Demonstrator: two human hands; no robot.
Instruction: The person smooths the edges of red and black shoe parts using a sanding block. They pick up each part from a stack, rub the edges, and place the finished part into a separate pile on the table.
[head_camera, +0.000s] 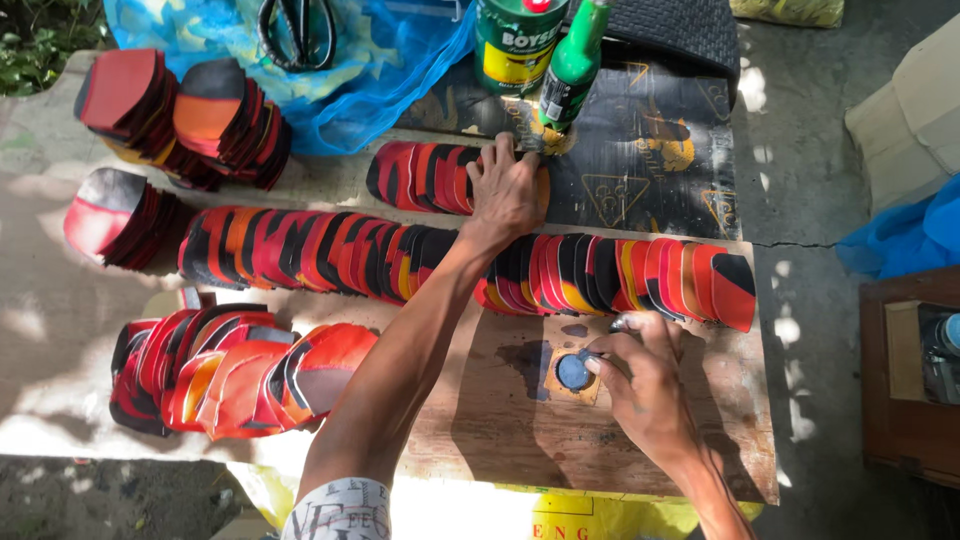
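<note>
Two hands work at frame centre: the left hand (508, 190) lies flat, fingers spread, on a red-and-black piece (425, 177) in the upper row, while the right hand (640, 375) pinches a small blue disc (574, 371) on the table (520, 430).

Wooden board (500, 440), rows of red-black cut pieces (330, 250), black sheet (650, 170)

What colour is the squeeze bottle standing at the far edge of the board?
The squeeze bottle is bright green, seen clearly in the head view.
</note>
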